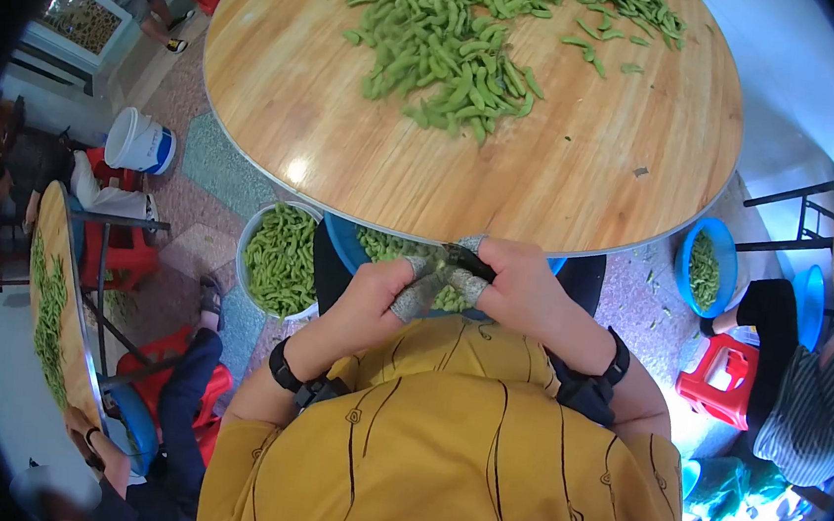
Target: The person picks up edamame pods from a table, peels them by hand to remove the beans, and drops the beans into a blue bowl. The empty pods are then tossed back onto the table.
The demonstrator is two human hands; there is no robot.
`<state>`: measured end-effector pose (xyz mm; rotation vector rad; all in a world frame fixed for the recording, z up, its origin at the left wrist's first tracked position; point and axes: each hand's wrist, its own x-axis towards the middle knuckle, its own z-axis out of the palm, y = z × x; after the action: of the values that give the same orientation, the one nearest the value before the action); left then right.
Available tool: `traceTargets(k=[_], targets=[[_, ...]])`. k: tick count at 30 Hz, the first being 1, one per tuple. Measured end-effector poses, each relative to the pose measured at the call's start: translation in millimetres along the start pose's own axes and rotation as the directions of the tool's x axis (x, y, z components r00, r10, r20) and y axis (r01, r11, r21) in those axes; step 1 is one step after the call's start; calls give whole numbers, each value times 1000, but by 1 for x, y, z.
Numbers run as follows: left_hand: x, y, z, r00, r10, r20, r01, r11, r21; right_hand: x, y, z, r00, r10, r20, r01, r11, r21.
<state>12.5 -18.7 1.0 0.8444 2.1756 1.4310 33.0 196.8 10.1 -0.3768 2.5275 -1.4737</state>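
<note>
My left hand (pixel 380 289) and my right hand (pixel 516 284) meet just in front of the table's near edge, above a blue basin (pixel 341 241). Grey covers wrap several fingertips on both. My left hand is closed, its fingers pinching near a green soybean pod (pixel 445 257) that is partly hidden and blurred. In my closed right hand is a small black tool (pixel 471 261); its exact kind does not show. Loose soybean pods (pixel 430 53) are heaped on the round wooden table (pixel 583 176) ahead. More pods lie in the basin under my hands.
A white tub (pixel 243 270) full of pods stands left of the basin. Right, on the floor, are a blue basin (pixel 725 258) with pods and a red stool (pixel 721 379). A white bucket (pixel 140 142) stands left. Other people sit at both sides, one by a pod-covered table (pixel 76 300).
</note>
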Motion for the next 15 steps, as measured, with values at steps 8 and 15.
traceTargets(k=[8,15], targets=[[-16,-17,-1,939,-287,189,341,851,-400,-6,36,28,996,62,71,-64,997,34],[-7,-11,-9,923,-298,243,381,799,-466,-7,-2,16,966,235,111,-258,920,294]])
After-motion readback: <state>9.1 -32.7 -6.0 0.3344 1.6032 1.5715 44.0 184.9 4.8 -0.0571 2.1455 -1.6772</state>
